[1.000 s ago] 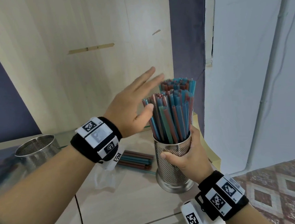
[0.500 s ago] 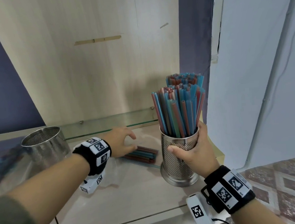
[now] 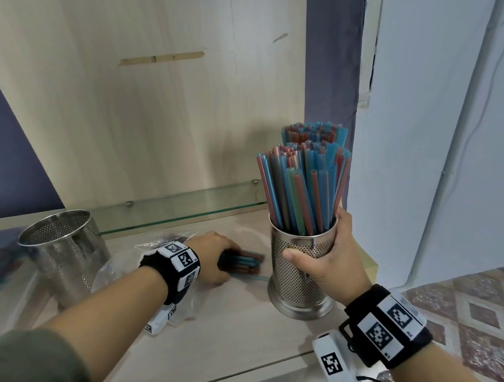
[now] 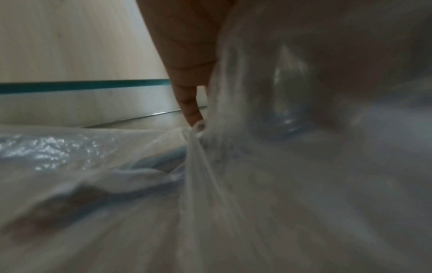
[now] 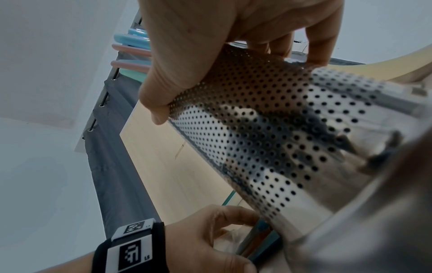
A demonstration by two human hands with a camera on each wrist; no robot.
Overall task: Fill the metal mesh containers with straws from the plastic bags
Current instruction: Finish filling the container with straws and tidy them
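Observation:
My right hand (image 3: 318, 246) grips a perforated metal container (image 3: 300, 280) packed with upright blue and red straws (image 3: 301, 187), standing on the wooden table (image 3: 226, 340). In the right wrist view the thumb and fingers (image 5: 156, 110) wrap the container (image 5: 280, 129) near its rim. To its left, my left hand (image 3: 229, 265) curls over a small bundle of loose straws (image 3: 247, 263) lying on a clear plastic bag (image 3: 112, 268). The left wrist view is mostly blurred plastic bag (image 4: 233, 166), with one finger (image 4: 189, 103) showing. An empty mesh container (image 3: 66, 256) stands at the far left.
A second bunch of straws (image 3: 312, 131) rises behind the held container. A low glass shelf (image 3: 170, 206) runs along the wooden back panel. A pale wall (image 3: 422, 147) closes the right side, and the table's front edge (image 3: 229, 379) is near me.
My left hand came down from beside the straw tops to the table and closed over the loose straws. The right hand kept hold of the container.

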